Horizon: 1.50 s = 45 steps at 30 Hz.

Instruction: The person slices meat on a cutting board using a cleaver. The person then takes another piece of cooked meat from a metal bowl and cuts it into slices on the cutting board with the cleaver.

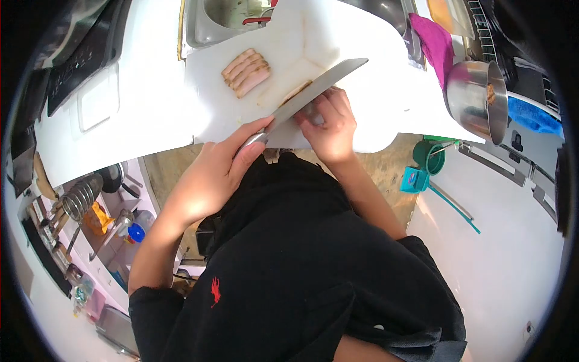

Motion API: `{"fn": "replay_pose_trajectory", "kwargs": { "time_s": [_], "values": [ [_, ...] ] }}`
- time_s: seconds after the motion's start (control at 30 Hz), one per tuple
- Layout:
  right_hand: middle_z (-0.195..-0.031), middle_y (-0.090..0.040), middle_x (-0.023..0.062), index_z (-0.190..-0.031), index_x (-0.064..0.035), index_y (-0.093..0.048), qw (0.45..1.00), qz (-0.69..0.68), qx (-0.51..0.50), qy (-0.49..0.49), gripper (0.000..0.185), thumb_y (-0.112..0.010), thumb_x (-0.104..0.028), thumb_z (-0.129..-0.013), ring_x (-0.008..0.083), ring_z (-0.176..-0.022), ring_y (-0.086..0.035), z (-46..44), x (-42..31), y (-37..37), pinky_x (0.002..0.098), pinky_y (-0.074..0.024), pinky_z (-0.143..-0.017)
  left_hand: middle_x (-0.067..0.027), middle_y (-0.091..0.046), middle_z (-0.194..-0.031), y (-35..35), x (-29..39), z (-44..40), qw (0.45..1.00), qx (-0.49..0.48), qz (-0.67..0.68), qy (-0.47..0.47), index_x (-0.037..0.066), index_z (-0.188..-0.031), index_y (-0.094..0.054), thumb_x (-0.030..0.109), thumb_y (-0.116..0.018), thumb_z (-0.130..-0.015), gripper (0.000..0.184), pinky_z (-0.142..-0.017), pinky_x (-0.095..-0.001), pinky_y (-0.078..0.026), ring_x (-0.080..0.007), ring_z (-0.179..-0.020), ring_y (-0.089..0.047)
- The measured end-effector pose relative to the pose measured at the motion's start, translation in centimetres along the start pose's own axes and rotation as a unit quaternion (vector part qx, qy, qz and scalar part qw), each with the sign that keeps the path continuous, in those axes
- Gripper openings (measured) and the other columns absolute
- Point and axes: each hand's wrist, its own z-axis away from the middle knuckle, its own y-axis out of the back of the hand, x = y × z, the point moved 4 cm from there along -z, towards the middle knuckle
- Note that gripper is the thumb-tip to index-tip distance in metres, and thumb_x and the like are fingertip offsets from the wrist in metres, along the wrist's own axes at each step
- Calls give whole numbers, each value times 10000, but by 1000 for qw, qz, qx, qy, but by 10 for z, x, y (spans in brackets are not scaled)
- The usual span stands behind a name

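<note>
My left hand [223,166] is wrapped around the handle of a long kitchen knife [325,83]. The blade points up and to the right across a white cutting board [356,36]. Close against the near side of the blade is my right hand [332,123], its fingers curled; whatever is under them is hidden. On the blade's far side lies a thin strip of meat [295,90] with a browned edge, partly covered by the knife. Several pale meat slices [246,72] with brown edges lie overlapping farther left on the board.
A metal sink [196,27] is behind the board. To the right stand a steel pot [467,96] and a magenta cloth [431,39]. A blue cloth [534,116] lies beyond the pot. Lower left, shelves hold a coiled metal utensil [81,196] and other kitchenware.
</note>
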Motion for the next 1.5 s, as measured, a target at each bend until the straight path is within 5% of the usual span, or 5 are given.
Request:
{"fn": "replay_pose_trajectory", "kwargs": {
  "time_s": [0.13,0.23,0.73,1.03,1.5],
  "values": [
    [-1035,-643,140,-926,1,-696,1000,-7,5,11,343,-759,32,-590,308,-938,-609,-1,1,0,369,-530,-745,-265,-599,-792,10,-5,21,999,-11,9,41,107,-1360,-503,262,-492,-996,396,-741,-374,-477,-434,-755,-625],
    [-1025,-644,137,-922,0,-696,1000,-16,1,-11,338,-761,31,-592,310,-921,-609,-1,0,0,371,-527,-744,-60,-367,-581,13,-17,38,998,-17,1,57,62,-1406,-464,292,-424,-998,471,-595,-296,-377,-148,-574,-398],
    [-994,-640,137,-856,7,-649,1000,-17,18,-19,240,-729,-3,-630,335,-959,-592,-3,1,0,406,-508,-810,-132,-424,-600,0,-1,-22,998,2,-9,-60,93,-1383,-481,281,-406,-1034,403,-663,-328,-429,-191,-600,-440],
    [-994,-648,118,-873,-17,-675,999,-40,-4,-2,218,-741,10,-666,301,-958,-605,9,-12,-8,377,-515,-813,-169,-548,-679,8,-27,40,993,-23,27,109,73,-1366,-493,285,-442,-1028,402,-703,-341,-452,-238,-647,-539],
    [-980,-659,97,-882,-20,-682,1000,-24,18,-5,229,-758,3,-667,273,-945,-627,8,-13,-8,351,-527,-800,3,-354,-608,-7,-19,17,999,24,33,5,82,-1401,-474,307,-401,-1034,437,-539,-268,-342,-98,-559,-357]
  ]
}}
